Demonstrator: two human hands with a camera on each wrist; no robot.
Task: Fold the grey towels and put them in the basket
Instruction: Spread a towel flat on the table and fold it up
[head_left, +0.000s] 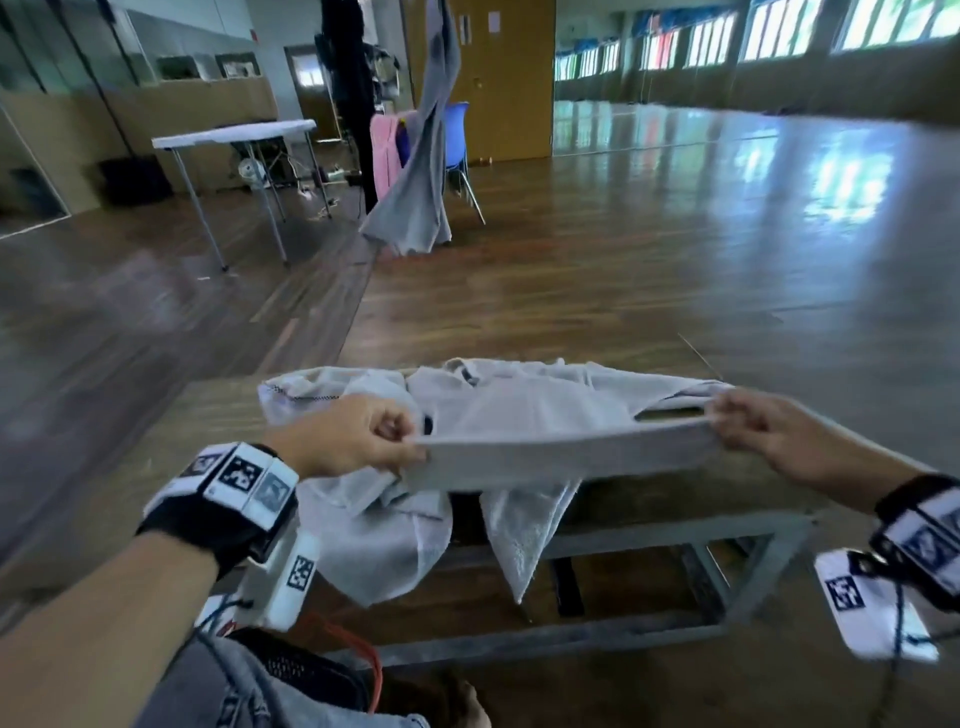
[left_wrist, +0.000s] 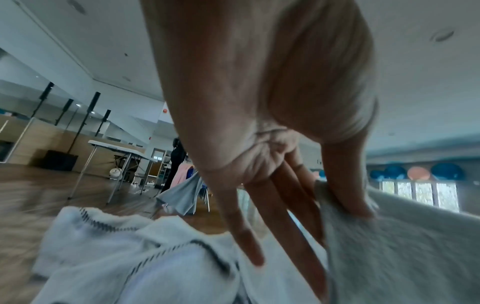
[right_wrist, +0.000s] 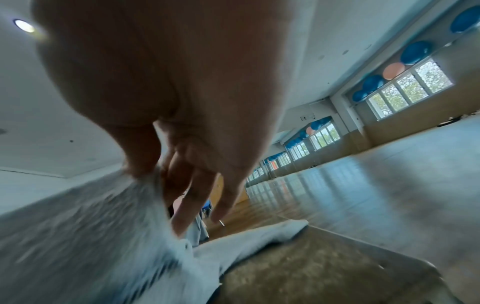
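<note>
No readable text anywhere. Wrist bands (head_left: 236, 480) carry black-and-white square code markers only; papers on the far door (head_left: 496, 21) possibly printed, too blurred to read.

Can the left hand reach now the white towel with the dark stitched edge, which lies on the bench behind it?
Probably not at once. The left hand pinches one end of the grey towel stretched across to the right hand. The white towel lies close behind it, uncovered, so only that grip hinders.
</note>
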